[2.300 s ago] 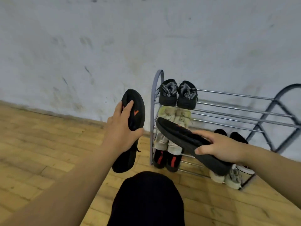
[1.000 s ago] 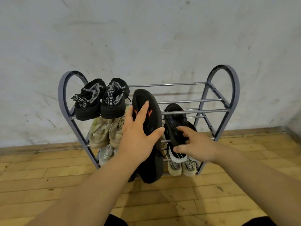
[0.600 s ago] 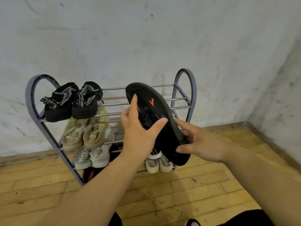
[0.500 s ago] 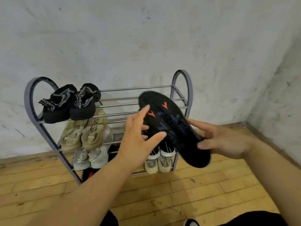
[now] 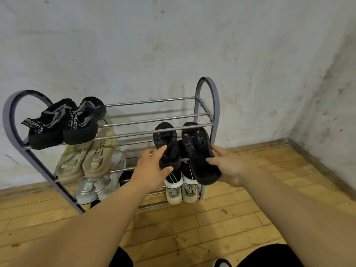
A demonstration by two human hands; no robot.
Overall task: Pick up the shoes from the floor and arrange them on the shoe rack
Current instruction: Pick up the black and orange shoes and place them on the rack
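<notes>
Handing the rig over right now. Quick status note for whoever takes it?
Left hand grips the left black slipper; right hand grips the right black slipper.
Both slippers are sole-out, toes up, on the second tier at the right end of the shoe rack, not released.
Done: other pairs racked, including the black pair on the top tier.
Left: seat both slippers, let go.

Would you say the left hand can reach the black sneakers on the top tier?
Likely yes: nothing blocks the black sneakers, but the left hand grips the left slipper, the right hand the right slipper.
</notes>
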